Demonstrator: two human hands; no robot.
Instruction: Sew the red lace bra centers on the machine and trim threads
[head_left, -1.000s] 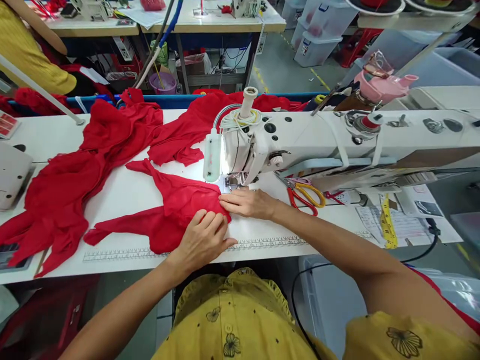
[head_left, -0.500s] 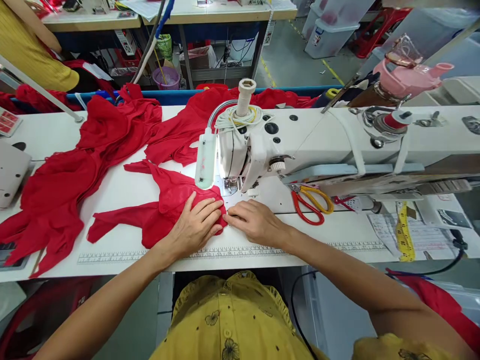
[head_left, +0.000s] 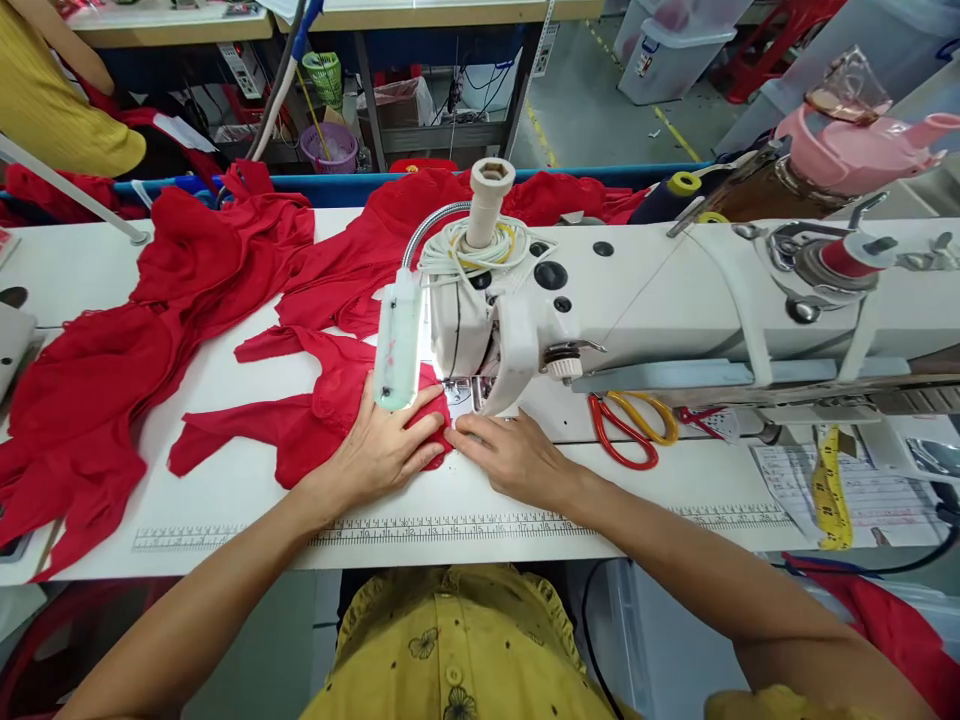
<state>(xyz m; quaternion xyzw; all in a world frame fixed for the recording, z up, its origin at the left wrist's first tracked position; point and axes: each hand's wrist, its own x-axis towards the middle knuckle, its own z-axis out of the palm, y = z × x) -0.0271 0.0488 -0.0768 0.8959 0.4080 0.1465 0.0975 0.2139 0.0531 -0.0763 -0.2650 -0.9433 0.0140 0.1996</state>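
Left hand (head_left: 381,443) advanced, open on red cloth (head_left: 304,435); right hand (head_left: 521,458), grip unclear, at edge.

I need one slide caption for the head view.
Left hand on red fabric, right hand at its edge, beside a sewing machine.
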